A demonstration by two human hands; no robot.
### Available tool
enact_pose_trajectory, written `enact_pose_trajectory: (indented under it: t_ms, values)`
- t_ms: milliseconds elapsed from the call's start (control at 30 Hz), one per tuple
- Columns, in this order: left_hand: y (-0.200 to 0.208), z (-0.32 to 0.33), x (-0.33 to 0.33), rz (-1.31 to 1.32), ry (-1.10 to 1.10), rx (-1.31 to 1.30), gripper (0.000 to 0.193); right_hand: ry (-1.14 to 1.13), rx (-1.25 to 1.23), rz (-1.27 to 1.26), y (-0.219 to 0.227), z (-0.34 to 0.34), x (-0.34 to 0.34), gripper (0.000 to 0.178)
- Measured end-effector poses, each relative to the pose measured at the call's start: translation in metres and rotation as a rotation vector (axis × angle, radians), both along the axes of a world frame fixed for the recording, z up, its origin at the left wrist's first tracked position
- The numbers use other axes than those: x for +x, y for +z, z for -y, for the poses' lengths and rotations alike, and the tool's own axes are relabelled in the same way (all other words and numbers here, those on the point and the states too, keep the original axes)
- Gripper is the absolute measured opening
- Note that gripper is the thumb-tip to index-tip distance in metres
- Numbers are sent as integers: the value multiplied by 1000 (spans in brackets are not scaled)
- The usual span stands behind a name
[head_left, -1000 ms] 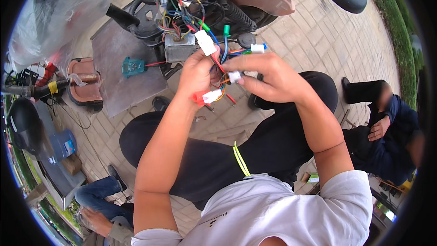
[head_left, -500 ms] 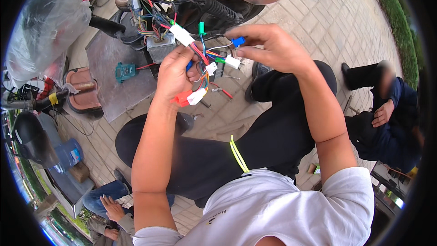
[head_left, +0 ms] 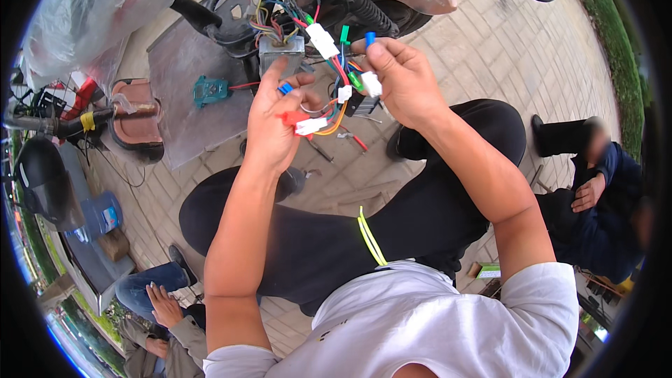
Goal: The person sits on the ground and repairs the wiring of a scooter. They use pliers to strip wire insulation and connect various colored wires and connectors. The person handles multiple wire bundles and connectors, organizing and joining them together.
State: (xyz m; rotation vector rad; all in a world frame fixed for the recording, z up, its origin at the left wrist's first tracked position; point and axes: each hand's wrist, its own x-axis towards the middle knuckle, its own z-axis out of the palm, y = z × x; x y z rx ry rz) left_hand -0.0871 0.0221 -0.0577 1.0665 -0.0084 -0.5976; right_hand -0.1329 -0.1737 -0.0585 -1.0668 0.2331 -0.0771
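Note:
A bundle of coloured wires hangs from a partly stripped scooter, with a long white connector (head_left: pixel 322 41) in its middle. My right hand (head_left: pixel 409 84) pinches a small blue connector (head_left: pixel 369 40) between thumb and forefinger. Below those fingers sits a white plug (head_left: pixel 371 84) beside a green one (head_left: pixel 355 81). My left hand (head_left: pixel 275 115) has another blue connector (head_left: pixel 285 88) in its fingers, the forefinger stretched upward. Against the left palm's edge lie a red connector (head_left: pixel 293 118) and a white connector (head_left: pixel 311 127) joined to it. A green connector (head_left: pixel 345 34) stands up behind the bundle.
A silver metal box (head_left: pixel 281 49) sits behind my left hand. To the left are a flat board (head_left: pixel 185 122) with a teal tool part (head_left: pixel 209 91) on it and a plastic-wrapped piece (head_left: pixel 105 14). Two other people sit nearby, at right and lower left.
The view has shifted, so the scooter appears farther right. My right hand has turned, bringing its blue connector upright. My left hand's fingers have spread and show a blue connector more plainly.

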Motion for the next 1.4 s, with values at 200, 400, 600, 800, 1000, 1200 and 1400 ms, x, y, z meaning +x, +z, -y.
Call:
enact_pose_trajectory:
  t_ms: [200,400,600,800,1000,1200,1400]
  values:
    - [-18,11,10,-117,77,-168,47,37,362,-369,-6,-8,3,19]
    - [-14,18,12,-185,-45,-219,20,262,178,-499,0,8,26,10]
    - [-16,19,18,-178,-57,-172,25,368,-115,-186,-6,17,42,29]
    - [-34,13,24,-123,-30,-78,27,401,-151,-171,3,9,44,29]
    - [-23,22,22,-178,-45,-22,26,464,-403,-169,7,17,40,20]
    - [-28,18,23,12,-164,115,21,362,-640,-93,15,7,34,25]
    - [-27,21,25,129,-119,157,29,344,-691,-79,21,7,32,24]
